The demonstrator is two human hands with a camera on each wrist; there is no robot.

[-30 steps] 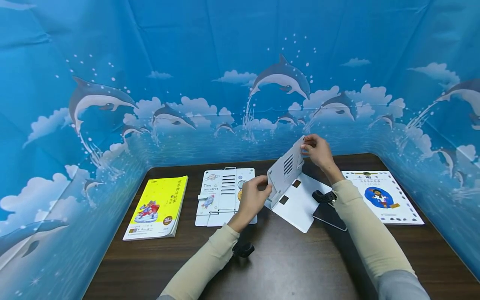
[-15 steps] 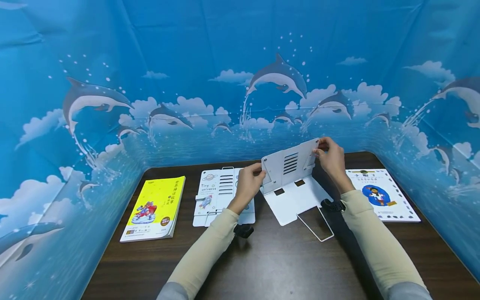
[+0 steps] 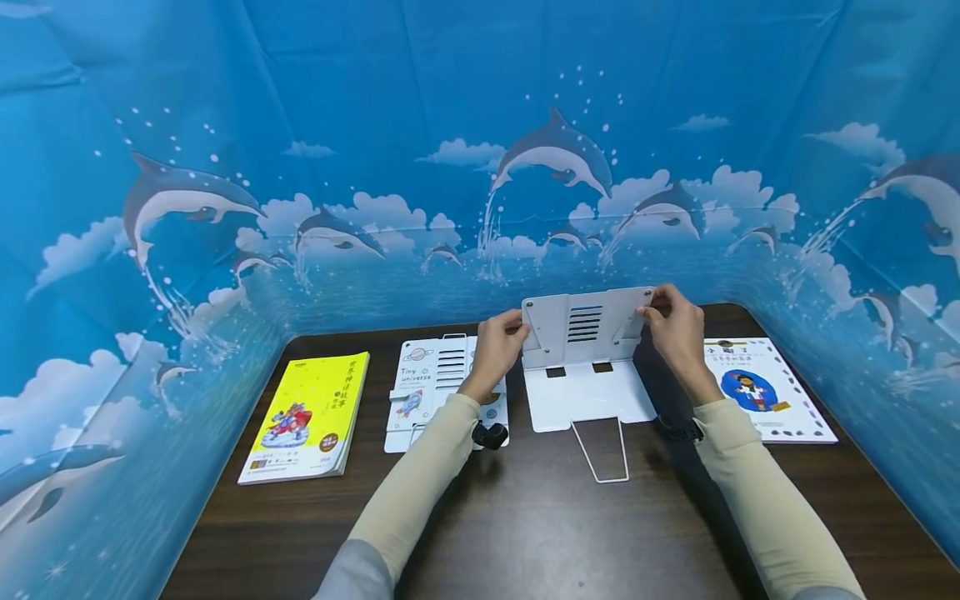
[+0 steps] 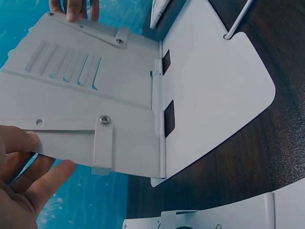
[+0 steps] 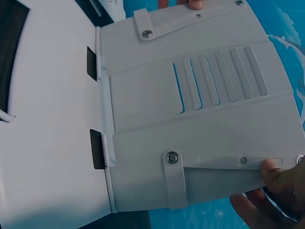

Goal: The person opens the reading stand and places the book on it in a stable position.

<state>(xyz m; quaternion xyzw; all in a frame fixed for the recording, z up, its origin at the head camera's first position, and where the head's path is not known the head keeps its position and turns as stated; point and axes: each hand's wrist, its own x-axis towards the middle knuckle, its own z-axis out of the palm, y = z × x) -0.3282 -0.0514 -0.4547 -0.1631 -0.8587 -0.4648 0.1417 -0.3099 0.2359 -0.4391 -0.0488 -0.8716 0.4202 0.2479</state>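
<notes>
A white metal book stand (image 3: 551, 354) is unfolded on the table, its slotted panel raised above the flat base plate (image 3: 592, 400). A thin wire loop (image 3: 612, 481) sticks out from the base's near edge. My left hand (image 3: 495, 350) pinches the raised panel's left edge, thumb on the face towards me, as the left wrist view also shows with the left hand (image 4: 28, 186). At the opposite edge, my right hand (image 3: 677, 342) pinches the panel near its upper corner; in the right wrist view the thumb of the right hand (image 5: 281, 191) presses its face.
A second stand (image 3: 423, 375), folded flat and printed "Tiny universe", lies left of my left hand, partly behind the forearm. Further left is a thick yellow book (image 3: 307, 417). A white book (image 3: 761, 387) lies right, partly behind my right arm. A blue dolphin curtain (image 3: 420, 192) surrounds the table (image 3: 540, 542).
The stand has turned from angled to nearly square in front of me, and its wire loop has swung leftward. My right hand has moved right and slightly down with the panel's edge.
</notes>
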